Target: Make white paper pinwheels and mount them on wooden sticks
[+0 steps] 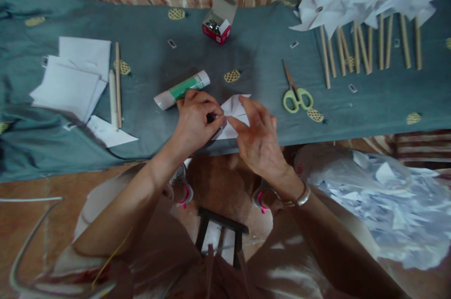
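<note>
A folded white paper piece [235, 106] lies on the grey-green cloth [148, 55] near its front edge. My left hand [196, 120] has its fingers curled and pinched on the paper's left part. My right hand [259, 137] presses on the paper's middle with thumb and forefinger, other fingers spread above it. A green-and-white glue stick [181, 89] lies just left of my left hand. Green-handled scissors [296, 95] lie to the right of the paper.
A small red box of pins [217, 26] stands open at the back. White paper sheets [73, 78] and two sticks [115, 85] lie left. Finished paper pinwheels [359, 3] on wooden sticks [355, 50] fill the back right. A bag of paper scraps [380, 205] sits right of my knees.
</note>
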Available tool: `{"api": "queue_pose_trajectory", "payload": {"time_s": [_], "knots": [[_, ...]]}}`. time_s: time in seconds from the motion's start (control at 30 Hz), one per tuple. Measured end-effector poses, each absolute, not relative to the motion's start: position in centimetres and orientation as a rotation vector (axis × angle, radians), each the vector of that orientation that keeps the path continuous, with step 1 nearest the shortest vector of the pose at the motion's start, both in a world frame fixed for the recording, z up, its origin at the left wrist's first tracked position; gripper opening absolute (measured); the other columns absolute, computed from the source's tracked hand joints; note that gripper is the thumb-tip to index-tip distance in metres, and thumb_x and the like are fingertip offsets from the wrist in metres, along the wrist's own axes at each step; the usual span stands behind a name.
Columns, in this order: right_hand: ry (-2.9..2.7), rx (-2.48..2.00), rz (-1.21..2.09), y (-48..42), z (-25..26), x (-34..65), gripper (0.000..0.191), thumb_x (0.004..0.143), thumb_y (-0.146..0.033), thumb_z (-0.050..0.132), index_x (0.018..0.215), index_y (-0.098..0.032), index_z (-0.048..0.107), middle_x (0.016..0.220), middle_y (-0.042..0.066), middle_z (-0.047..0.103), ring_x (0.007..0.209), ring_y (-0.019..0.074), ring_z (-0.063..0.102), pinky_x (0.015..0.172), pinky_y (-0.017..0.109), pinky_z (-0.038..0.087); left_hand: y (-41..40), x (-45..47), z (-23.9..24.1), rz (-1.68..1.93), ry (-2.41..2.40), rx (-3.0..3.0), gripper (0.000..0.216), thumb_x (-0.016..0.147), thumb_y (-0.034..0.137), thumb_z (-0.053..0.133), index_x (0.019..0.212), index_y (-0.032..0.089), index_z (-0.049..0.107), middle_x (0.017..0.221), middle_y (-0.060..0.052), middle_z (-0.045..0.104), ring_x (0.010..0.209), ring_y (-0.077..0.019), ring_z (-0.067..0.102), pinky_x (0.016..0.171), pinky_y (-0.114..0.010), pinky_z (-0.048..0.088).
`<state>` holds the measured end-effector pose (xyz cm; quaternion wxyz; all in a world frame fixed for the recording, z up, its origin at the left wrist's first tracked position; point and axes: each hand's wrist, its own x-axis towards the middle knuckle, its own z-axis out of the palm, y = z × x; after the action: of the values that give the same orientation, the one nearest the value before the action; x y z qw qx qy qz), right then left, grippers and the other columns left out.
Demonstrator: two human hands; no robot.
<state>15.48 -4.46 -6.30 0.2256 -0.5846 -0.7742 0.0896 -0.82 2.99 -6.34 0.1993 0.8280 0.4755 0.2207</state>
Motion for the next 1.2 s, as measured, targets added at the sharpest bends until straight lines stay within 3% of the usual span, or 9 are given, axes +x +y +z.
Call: {"api": "queue_pose_trajectory", "payload": {"time_s": [0.27, 0.57, 0.77, 0.97, 1.2], "knots": [[-2.241, -1.721, 0.172, -4.3, -6.4, 14.5, 0.031, 0.093, -0.014, 0.036, 0.116, -0.016, 0.057, 0.147, 0.012, 0.039, 0.135, 0.0273, 0.032, 0.106, 0.048, 0.036, 2.5, -0.9, -6.4, 0.689, 1.328, 2.397, 0.011, 0.083, 0.033, 0.062, 0.089, 0.026, 0.068, 0.099, -0.002, 0.066, 0.102, -0.0259, 0.052, 0.086, -0.045, 0.039], [-2.108, -1.657, 0.255, -4.1, -6.8, 14.4, 0.035, 0.093, -0.014, 0.033, 0.116, -0.021, 0.059, 0.144, 0.009, 0.043, 0.141, 0.0262, 0.026, 0.108, 0.049, 0.031, 1.6, -1.2, -6.4, 0.798, 1.178, 2.610, 0.016, 0.089, 0.030, 0.054, 0.085, 0.025, 0.068, 0.100, -0.001, 0.066, 0.106, -0.0246, 0.050, 0.087, -0.047, 0.036], [-2.093, -1.682, 0.192, -3.9, -6.8, 14.4, 0.032, 0.093, -0.015, 0.036, 0.105, -0.021, 0.065, 0.143, 0.009, 0.045, 0.143, 0.0277, 0.022, 0.108, 0.051, 0.026, 1.3, -1.4, -6.3, 0.762, 1.161, 2.634, 0.018, 0.091, 0.028, 0.052, 0.082, 0.025, 0.067, 0.102, -0.001, 0.067, 0.109, -0.0249, 0.049, 0.088, -0.048, 0.033], [-2.059, -1.630, 0.300, -4.3, -6.4, 15.0, 0.039, 0.087, -0.011, 0.040, 0.116, -0.023, 0.063, 0.149, 0.007, 0.039, 0.144, 0.0289, 0.019, 0.109, 0.054, 0.026, 1.3, -1.3, -6.4, 0.760, 1.166, 2.641, 0.017, 0.090, 0.029, 0.054, 0.081, 0.026, 0.068, 0.102, 0.000, 0.068, 0.109, -0.0255, 0.050, 0.087, -0.048, 0.032], [-1.892, -1.606, 0.387, -4.4, -6.1, 17.0, 0.045, 0.087, -0.012, 0.037, 0.128, -0.021, 0.055, 0.142, 0.010, 0.047, 0.134, 0.0250, 0.041, 0.109, 0.051, 0.034, 1.2, -1.4, -6.4, 0.745, 1.171, 2.643, 0.014, 0.086, 0.028, 0.057, 0.082, 0.025, 0.070, 0.101, -0.001, 0.068, 0.109, -0.0262, 0.051, 0.089, -0.048, 0.030]]}}
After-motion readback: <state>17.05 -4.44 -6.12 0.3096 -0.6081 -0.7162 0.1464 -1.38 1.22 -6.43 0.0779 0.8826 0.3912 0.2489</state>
